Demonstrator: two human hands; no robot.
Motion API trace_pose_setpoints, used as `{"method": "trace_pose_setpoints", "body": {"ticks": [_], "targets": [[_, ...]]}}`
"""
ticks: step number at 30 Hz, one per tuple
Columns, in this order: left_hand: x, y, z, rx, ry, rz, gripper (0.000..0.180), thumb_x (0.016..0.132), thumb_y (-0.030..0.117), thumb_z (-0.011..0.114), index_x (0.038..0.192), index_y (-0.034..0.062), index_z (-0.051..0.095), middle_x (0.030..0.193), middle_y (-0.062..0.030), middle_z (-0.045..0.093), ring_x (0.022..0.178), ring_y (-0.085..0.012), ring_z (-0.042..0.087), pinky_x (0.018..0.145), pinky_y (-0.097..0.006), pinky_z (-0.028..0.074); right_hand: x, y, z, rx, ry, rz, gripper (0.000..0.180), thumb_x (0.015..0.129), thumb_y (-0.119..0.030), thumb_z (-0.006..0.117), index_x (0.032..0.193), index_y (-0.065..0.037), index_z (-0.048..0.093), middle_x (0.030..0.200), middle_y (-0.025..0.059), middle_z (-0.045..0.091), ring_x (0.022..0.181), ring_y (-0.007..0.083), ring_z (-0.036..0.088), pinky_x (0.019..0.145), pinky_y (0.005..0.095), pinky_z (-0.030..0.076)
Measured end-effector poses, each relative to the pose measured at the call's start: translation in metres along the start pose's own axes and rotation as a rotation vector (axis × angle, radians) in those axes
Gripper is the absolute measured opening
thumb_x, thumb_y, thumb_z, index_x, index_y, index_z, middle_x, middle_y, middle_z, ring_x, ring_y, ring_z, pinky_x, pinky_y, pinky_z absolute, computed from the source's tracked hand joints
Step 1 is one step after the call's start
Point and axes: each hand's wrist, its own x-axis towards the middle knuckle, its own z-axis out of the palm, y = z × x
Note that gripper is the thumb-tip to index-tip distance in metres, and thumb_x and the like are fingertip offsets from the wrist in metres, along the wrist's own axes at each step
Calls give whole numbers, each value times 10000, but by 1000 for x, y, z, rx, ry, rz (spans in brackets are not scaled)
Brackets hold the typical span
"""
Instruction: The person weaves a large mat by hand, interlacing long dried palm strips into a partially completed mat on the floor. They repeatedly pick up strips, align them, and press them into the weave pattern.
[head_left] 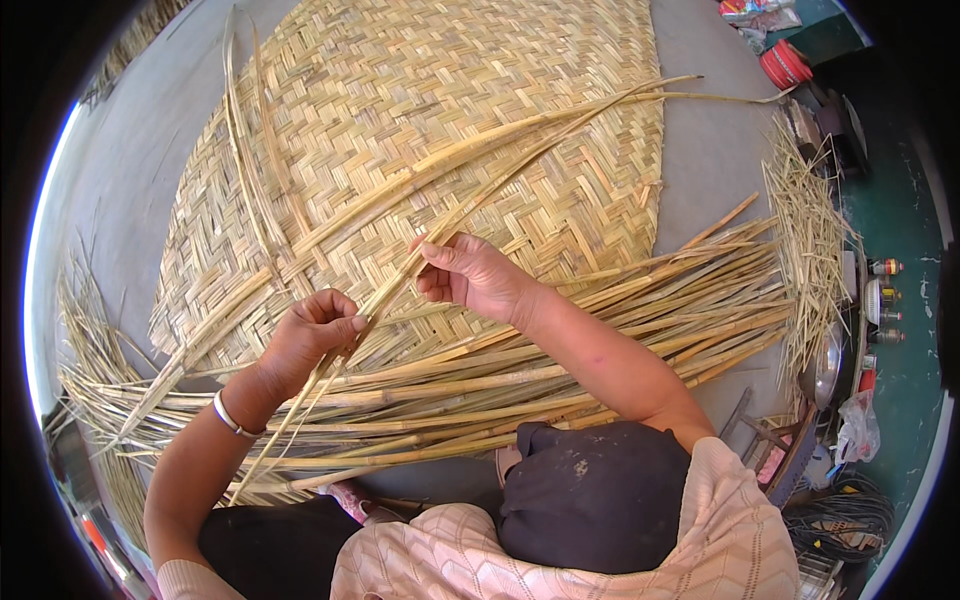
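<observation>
Between my two hands runs a long, split reed strip [395, 283], slanting from the lower left up to the far right. My left hand [318, 330] pinches it with thumb and forefinger, a pale bangle [229, 415] round that wrist. Higher along the same strip, my right hand [466, 270] grips it with the thumb on top and the fingers curled. Beneath lies a large woven reed mat [430, 120] in a zigzag pattern. Several loose reed strips [345, 222] rest across the mat, some crossing near its left side.
A thick bundle of reeds [560, 375] stretches between my knees and the mat. Short straw scraps [808, 240] are heaped at the right. Beyond them are a red round container [785, 65], small bottles [888, 292], a plastic bag [858, 428] and coiled black cable [842, 515].
</observation>
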Motion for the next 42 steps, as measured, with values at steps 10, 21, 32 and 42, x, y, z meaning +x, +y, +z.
{"method": "trace_pose_setpoints", "body": {"ticks": [10,21,32,42], "targets": [[-3,-1,13,298,111,68,163,900,148,683,917,13,592,742,26,580,649,-53,506,579,-217,428,-3,11,7,-132,123,33,195,911,-249,663,1016,-91,622,894,22,665,764,116,656,695,252,553],[-2,-7,16,419,100,101,396,1001,355,506,1018,-14,649,773,-32,624,674,-84,563,627,-250,469,-5,6,12,-274,15,11,167,935,-159,612,1082,-80,625,887,27,669,766,113,653,714,256,549],[3,-12,3,129,-17,-202,429,993,406,494,904,22,662,633,11,526,525,-82,427,516,-222,377,-8,2,13,-231,14,71,248,942,-134,585,1183,-75,583,960,56,671,875,138,671,766,273,554],[3,-6,11,125,186,-71,161,936,213,635,908,62,587,721,6,592,634,-69,529,571,-204,414,-1,16,-1,-23,45,38,212,948,-217,601,1112,-82,603,924,37,663,808,126,662,724,274,557]]}}
